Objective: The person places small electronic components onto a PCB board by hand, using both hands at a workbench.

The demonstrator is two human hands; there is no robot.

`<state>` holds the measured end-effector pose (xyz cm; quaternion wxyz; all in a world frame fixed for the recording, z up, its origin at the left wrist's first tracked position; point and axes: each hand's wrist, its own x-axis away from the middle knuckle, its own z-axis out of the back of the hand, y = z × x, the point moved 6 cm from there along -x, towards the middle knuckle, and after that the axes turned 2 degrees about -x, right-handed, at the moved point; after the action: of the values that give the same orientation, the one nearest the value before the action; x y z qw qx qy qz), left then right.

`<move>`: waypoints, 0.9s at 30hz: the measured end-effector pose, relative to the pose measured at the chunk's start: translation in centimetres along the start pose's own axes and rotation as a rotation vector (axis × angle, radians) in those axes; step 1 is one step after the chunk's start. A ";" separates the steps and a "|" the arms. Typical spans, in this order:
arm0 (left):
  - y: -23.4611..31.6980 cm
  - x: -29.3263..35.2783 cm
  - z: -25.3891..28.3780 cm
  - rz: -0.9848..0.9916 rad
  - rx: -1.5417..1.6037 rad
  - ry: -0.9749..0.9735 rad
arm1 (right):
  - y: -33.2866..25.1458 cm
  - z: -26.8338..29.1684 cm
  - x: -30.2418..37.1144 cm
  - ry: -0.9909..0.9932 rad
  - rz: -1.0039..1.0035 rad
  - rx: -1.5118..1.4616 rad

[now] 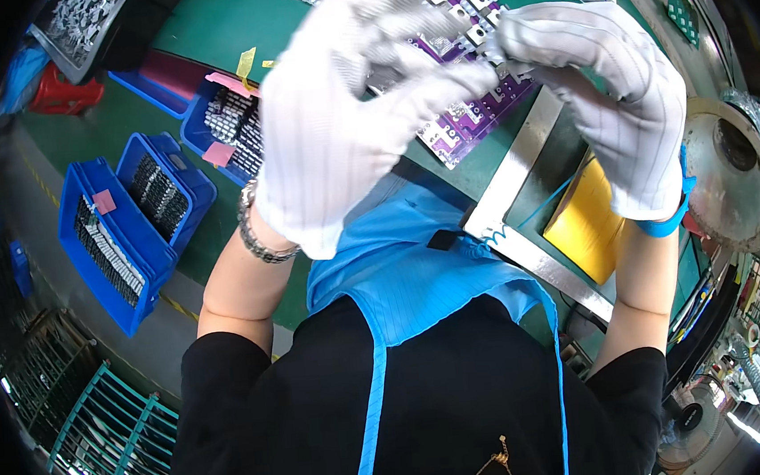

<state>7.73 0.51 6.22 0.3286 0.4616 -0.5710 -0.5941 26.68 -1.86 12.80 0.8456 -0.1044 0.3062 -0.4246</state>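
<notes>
Both my hands wear white striped gloves and hover over a purple circuit board panel (pixel 469 123). Rows of small silver metal parts (pixel 473 2) sit on its far portion. My left hand (pixel 343 106) has its thumb stretched toward the right and its fingers apart from it, with nothing visible between them; the fingertips are slightly blurred. Thumb and fingers of my right hand (pixel 604 77) are pinched together above the panel, close to the left thumb tip. Whatever small thing they hold is hidden.
Left of the green table (pixel 211 23) are blue bins (pixel 118 249) of small dark and white parts. A black tray (pixel 82 29) of metal pieces stands at the far left. A metal frame bar (pixel 517 164) and a yellow pad (pixel 586 226) lie by my right forearm.
</notes>
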 end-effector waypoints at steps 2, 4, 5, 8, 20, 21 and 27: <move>0.7 -0.1 0.4 -0.046 -0.004 0.054 | 0.5 1.1 0.7 -0.024 -0.003 0.043; 0.9 0.8 1.8 -0.088 -0.045 0.161 | 1.7 -0.2 1.6 -0.078 0.038 -0.052; 0.9 1.1 2.0 -0.088 -0.041 0.162 | 2.3 -0.6 2.2 -0.103 0.079 -0.003; 0.7 2.1 2.4 -0.094 -0.349 0.109 | 2.6 -0.9 3.1 -0.150 0.034 0.062; -5.0 4.1 5.7 -0.293 -0.191 0.403 | 3.8 -0.3 4.3 -0.036 -0.087 -0.037; -5.3 4.1 5.6 -0.305 -0.212 0.396 | 3.9 0.0 4.4 0.018 -0.098 -0.039; -5.9 3.9 5.7 -0.384 -0.321 0.411 | 3.6 -0.7 4.7 -0.058 -0.109 -0.065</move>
<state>1.89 -0.16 -0.70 0.3874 0.6134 -0.2943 -0.6221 30.78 -3.26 8.61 0.8260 -0.1606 0.2890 -0.4566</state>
